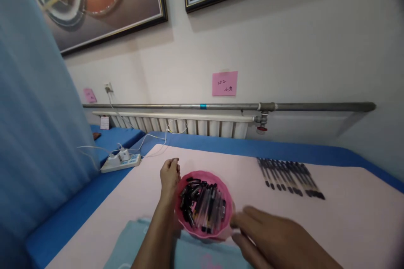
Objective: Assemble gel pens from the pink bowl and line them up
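A round pink bowl [184, 185] sits near the front of a pale pink table cover, filled with several black pen caps and clear pen barrels [203, 208]. My left hand [169, 176] rests against the bowl's left rim with its fingers curled closed; what it holds, if anything, is hidden. My right hand [268, 231] reaches in from the lower right with its fingers extended, fingertips close to the bowl's right rim, a little blurred. A row of several assembled black pens [288, 176] lies side by side on the cover to the right.
A light blue cloth [189, 256] lies under the bowl at the front edge. A white power strip [121, 160] with cables sits on the blue table surface [72, 210] at left. A radiator [176, 124] and pipe run along the wall; a blue curtain [34, 134] hangs at left.
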`<state>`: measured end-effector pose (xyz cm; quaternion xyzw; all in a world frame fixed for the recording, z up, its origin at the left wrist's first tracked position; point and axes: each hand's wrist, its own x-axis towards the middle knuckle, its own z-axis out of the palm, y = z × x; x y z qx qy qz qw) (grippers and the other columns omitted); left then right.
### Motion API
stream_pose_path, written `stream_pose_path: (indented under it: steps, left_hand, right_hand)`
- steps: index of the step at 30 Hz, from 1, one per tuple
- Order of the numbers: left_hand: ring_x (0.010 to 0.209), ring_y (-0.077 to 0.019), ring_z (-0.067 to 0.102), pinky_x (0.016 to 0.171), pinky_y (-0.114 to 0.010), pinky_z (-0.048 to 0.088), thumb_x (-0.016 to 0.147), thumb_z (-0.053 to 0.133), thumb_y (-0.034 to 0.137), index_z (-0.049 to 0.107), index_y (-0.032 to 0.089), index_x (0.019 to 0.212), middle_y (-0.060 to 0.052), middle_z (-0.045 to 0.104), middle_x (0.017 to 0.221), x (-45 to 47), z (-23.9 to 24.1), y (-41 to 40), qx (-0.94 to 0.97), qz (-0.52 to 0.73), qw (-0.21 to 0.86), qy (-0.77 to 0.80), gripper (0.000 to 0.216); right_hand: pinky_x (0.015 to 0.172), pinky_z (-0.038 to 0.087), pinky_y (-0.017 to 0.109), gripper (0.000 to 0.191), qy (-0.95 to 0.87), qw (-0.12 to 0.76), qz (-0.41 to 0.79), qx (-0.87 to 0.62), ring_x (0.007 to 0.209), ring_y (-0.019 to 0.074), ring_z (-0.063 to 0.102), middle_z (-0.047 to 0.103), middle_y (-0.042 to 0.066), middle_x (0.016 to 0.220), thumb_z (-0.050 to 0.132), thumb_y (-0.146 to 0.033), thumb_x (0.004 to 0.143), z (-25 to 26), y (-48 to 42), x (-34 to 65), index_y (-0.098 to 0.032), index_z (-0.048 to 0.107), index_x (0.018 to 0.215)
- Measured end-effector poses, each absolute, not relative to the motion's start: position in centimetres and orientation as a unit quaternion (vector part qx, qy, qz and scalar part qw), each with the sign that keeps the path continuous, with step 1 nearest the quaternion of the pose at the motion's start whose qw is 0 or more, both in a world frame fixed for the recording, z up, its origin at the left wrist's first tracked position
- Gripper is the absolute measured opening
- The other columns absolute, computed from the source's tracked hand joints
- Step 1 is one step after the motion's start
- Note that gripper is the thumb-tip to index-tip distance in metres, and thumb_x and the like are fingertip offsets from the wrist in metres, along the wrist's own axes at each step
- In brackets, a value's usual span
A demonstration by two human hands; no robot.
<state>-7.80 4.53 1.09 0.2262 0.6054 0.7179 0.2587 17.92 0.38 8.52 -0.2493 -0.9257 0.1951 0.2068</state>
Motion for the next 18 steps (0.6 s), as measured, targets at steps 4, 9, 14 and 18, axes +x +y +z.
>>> stream_pose_path:
  steps: [4,9,14,18]
  left_hand:
    - [0.037,-0.0034,0.028,0.037,-0.018,0.02,0.066,0.055,0.044,0.054,0.015,0.086,0.01,0.039,0.05,-9.2,-0.5,4.0,0.198,0.724,0.234,0.617,0.035]
    - [0.041,-0.0042,0.032,0.039,-0.018,0.022,0.069,0.056,0.039,0.057,0.015,0.083,0.008,0.041,0.052,-9.8,-0.5,3.3,0.218,0.696,0.231,0.644,0.027]
    - [0.051,-0.007,0.041,0.046,-0.018,0.029,0.069,0.06,0.034,0.062,0.017,0.078,0.005,0.049,0.057,-8.9,0.2,2.6,0.296,0.631,0.254,0.671,0.02]
    - [0.058,-0.0095,0.047,0.053,-0.02,0.036,0.072,0.056,0.032,0.061,0.016,0.077,0.002,0.055,0.065,-8.8,0.3,2.1,0.382,0.555,0.27,0.687,0.017]
  right_hand:
    - [0.055,0.033,0.026,0.02,-0.921,0.243,0.166,-0.257,0.062,0.0147,0.053,0.059,0.001,0.071,0.041,-0.024,0.087,10.4,3.6,11.8,-0.022,0.053,0.071]
    - [0.059,0.034,0.026,0.021,-0.921,0.199,0.169,-0.29,0.067,0.0144,0.053,0.06,0.002,0.073,0.039,-0.02,0.086,7.1,8.0,9.6,-0.02,0.056,0.074]
    - [0.054,0.029,0.025,0.022,-0.92,0.115,0.126,-0.354,0.064,0.015,0.054,0.062,0.004,0.071,0.04,-0.018,0.085,5.7,11.2,10.6,-0.018,0.057,0.071]
    - [0.052,0.026,0.025,0.022,-0.93,0.071,0.119,-0.34,0.063,0.0148,0.053,0.063,0.004,0.071,0.04,-0.017,0.082,5.1,11.8,10.6,-0.018,0.059,0.071]
